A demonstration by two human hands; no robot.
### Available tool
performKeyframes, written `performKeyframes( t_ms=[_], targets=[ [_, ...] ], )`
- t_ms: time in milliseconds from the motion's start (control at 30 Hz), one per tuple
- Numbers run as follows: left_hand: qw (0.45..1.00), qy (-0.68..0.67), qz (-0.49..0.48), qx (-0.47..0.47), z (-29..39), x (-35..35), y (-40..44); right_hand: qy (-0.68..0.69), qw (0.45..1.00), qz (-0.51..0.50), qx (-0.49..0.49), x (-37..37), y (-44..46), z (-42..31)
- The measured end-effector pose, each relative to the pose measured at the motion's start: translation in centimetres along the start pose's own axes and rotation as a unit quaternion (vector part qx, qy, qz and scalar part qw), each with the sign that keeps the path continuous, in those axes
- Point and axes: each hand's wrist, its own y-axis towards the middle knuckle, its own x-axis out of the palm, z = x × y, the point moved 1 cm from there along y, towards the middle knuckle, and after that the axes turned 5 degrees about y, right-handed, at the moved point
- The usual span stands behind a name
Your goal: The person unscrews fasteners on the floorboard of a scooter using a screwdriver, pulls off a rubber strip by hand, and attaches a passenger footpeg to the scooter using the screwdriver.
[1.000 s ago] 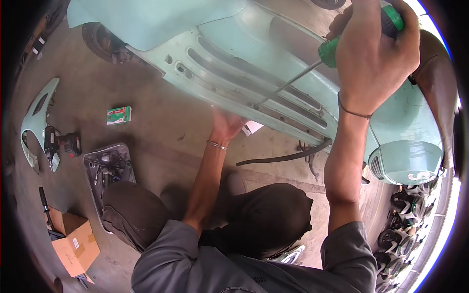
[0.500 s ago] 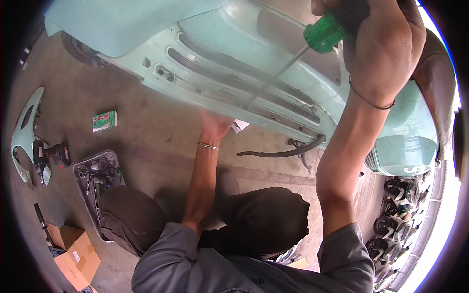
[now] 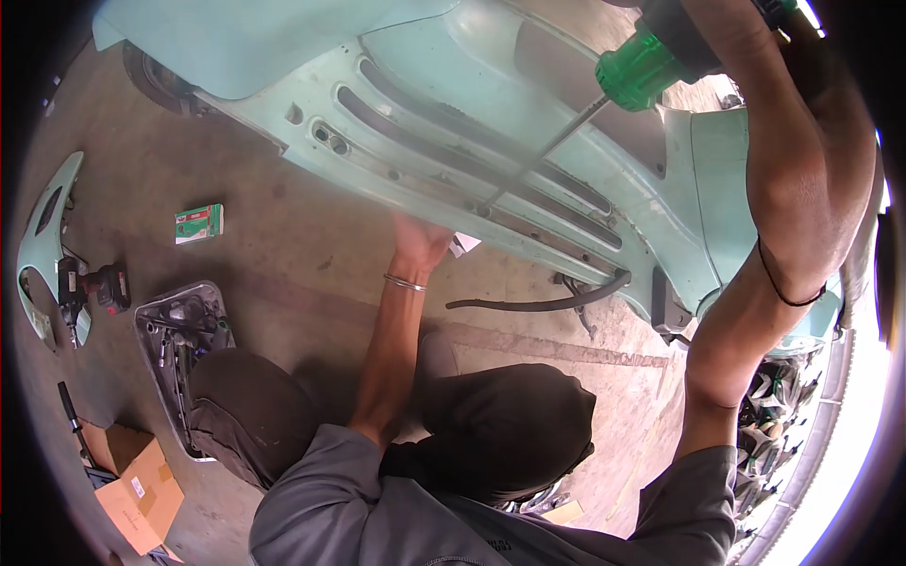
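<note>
A mint-green scooter's footboard (image 3: 429,189), with long dark slots, stretches across the upper middle. My right hand (image 3: 797,141), raised at the top right, is closed around a screwdriver (image 3: 640,74) with a green and black handle; part of the grip leaves the frame. Its long shaft slants down to the footboard, where the tip meets a spot near the lower slot. Under the footboard's near edge is my left hand (image 3: 422,241), palm side up. Its fingers are hidden by the panel. A small white item (image 3: 462,244) shows just beside it.
On the floor at left are a green-and-white box (image 3: 198,224), a mint panel (image 3: 42,241), a cordless drill (image 3: 90,288), a metal tool tray (image 3: 181,325) and a cardboard box (image 3: 142,495). A dark hose (image 3: 538,305) hangs below the footboard. Motorcycles (image 3: 769,424) stand at right.
My right hand and forearm have swung to the right, and the screwdriver handle has shifted slightly the same way. Its tip stays at the same footboard spot. My left hand is nearly unmoved.
</note>
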Motion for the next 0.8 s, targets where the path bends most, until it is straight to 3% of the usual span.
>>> performKeyframes(
  t_ms=[133,233,800],
  targets=[
    [0.999,0.028,0.018,0.003,0.2,0.8,-0.2,-0.076,0.987,-0.137,0.042,-1.9,1.2,-0.8],
    [0.999,0.026,0.021,0.002,0.3,1.1,0.0,-0.101,0.976,-0.187,0.053,-2.6,1.8,-1.3],
    [0.998,0.044,-0.025,0.028,0.2,1.1,0.5,-0.117,0.977,-0.172,0.053,-3.1,2.1,-1.8]
  ],
)
